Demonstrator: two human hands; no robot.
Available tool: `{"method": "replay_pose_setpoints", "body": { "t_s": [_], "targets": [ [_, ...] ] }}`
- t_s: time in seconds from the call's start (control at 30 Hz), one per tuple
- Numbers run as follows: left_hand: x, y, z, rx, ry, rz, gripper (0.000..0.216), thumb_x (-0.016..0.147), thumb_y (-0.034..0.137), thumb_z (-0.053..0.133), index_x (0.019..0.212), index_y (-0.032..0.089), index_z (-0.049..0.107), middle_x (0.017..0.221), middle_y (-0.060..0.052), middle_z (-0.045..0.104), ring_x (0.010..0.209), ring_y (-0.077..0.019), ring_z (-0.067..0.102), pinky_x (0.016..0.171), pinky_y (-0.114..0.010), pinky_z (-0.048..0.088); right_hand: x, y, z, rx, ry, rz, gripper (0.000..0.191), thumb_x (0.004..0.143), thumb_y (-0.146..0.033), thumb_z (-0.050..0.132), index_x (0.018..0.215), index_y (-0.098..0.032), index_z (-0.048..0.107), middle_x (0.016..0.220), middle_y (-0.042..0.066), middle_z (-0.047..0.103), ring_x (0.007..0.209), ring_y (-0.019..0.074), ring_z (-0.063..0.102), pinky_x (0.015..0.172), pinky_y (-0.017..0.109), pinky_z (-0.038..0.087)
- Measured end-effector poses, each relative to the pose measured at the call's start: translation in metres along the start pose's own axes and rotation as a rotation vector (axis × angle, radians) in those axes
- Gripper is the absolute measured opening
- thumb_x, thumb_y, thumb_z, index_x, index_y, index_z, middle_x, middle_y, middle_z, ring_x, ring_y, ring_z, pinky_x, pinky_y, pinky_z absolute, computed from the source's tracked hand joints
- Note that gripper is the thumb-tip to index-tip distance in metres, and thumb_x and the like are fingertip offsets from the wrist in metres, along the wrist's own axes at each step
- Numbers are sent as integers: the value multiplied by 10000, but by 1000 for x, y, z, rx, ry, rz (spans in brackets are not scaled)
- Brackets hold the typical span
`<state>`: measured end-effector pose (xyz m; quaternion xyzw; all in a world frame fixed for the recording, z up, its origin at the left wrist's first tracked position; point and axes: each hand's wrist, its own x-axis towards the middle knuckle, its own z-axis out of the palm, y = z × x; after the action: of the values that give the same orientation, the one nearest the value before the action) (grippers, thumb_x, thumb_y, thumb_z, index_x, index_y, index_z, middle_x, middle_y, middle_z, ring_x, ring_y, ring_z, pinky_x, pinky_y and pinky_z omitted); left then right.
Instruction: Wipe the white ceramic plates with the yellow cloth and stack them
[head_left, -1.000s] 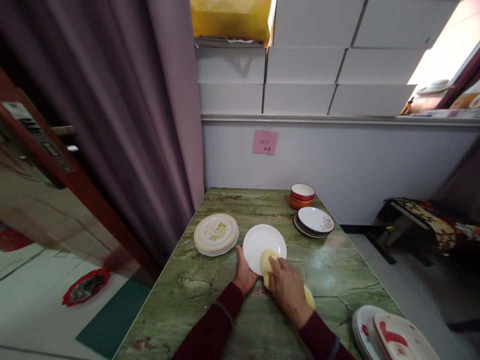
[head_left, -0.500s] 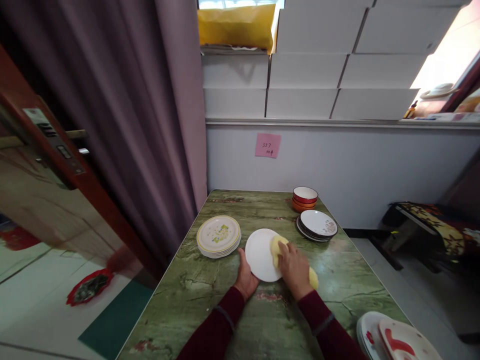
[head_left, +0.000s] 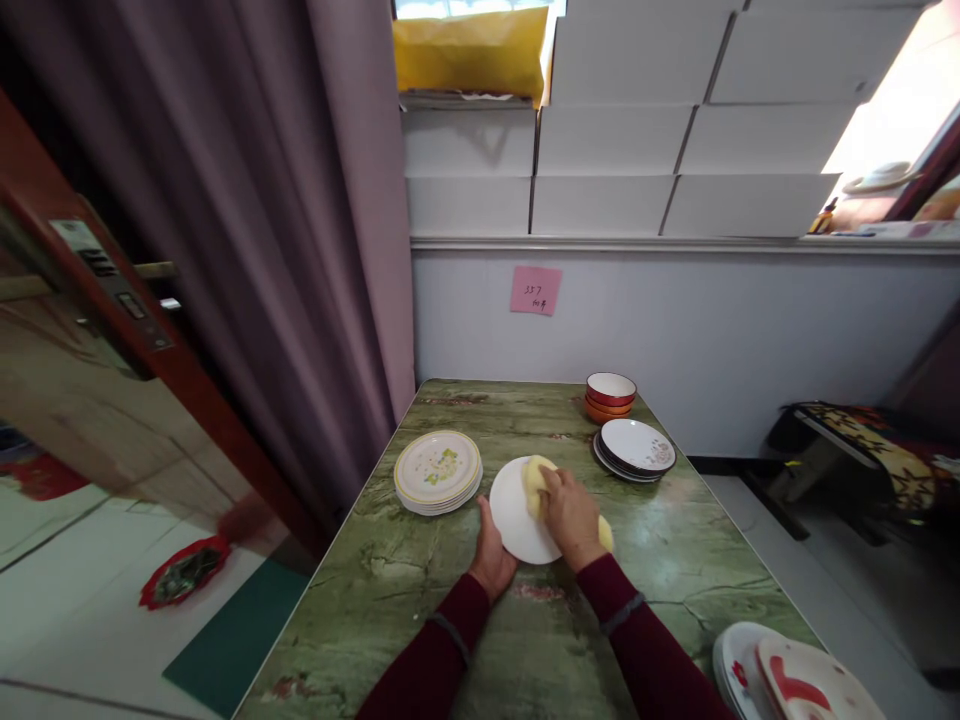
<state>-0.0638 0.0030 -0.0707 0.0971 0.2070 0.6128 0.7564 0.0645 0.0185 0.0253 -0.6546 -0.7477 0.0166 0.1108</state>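
Note:
A small white plate (head_left: 514, 515) is held above the table by my left hand (head_left: 493, 553), whose thumb lies along its left rim; the fingers are hidden beneath it. My right hand (head_left: 571, 517) grips a pale yellow cloth (head_left: 534, 483) and presses it on the plate's upper face. Part of the cloth (head_left: 605, 534) sticks out at the right of that hand. Just left of the plate stands a stack of cream plates (head_left: 438, 470) with yellow rims and a green floral print.
Dark-rimmed plates (head_left: 636, 446) and red and orange bowls (head_left: 610, 396) are stacked at the green table's (head_left: 390, 590) right back. Plates with red patterns (head_left: 795, 675) lie at the front right corner. A purple curtain (head_left: 360, 200) hangs at the left.
My right hand has slid the cloth leftward across the plate, toward its middle. My left hand and the plate have stayed nearly in place.

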Motion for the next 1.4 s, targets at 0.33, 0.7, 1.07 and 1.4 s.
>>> {"method": "replay_pose_setpoints", "body": {
  "t_s": [0.33,0.7,1.07,1.4],
  "targets": [
    [-2,4,1,-15,1,-91,821,902,724,345,1421,106,498,1303,-189,651,1265,-337,567,1133,-493,369,-65,-18,8,12,-89,-100,393,900,-213,518,1287,-256,574,1091,106,641,909,233,655,757,319,472],
    [5,0,-7,-5,-21,-21,779,920,701,327,1443,143,476,1361,-165,613,1375,-298,457,1188,-488,267,-2,16,-5,16,3,92,424,958,-264,447,1376,-225,507,1239,132,595,1025,239,618,829,335,455],
    [-2,3,-2,-21,-25,-105,795,918,698,349,1431,105,480,1318,-188,641,1285,-332,552,1146,-502,343,-35,-39,-3,88,-80,-128,401,902,-261,531,1299,-292,577,1172,93,640,959,232,648,779,323,463],
    [4,-1,-4,-2,5,-25,756,935,682,318,1478,167,426,1357,-156,618,1322,-296,521,1176,-489,290,-27,22,-3,3,-49,105,384,926,-219,479,1298,-205,573,1120,134,641,910,234,660,757,326,462]
  ]
}}
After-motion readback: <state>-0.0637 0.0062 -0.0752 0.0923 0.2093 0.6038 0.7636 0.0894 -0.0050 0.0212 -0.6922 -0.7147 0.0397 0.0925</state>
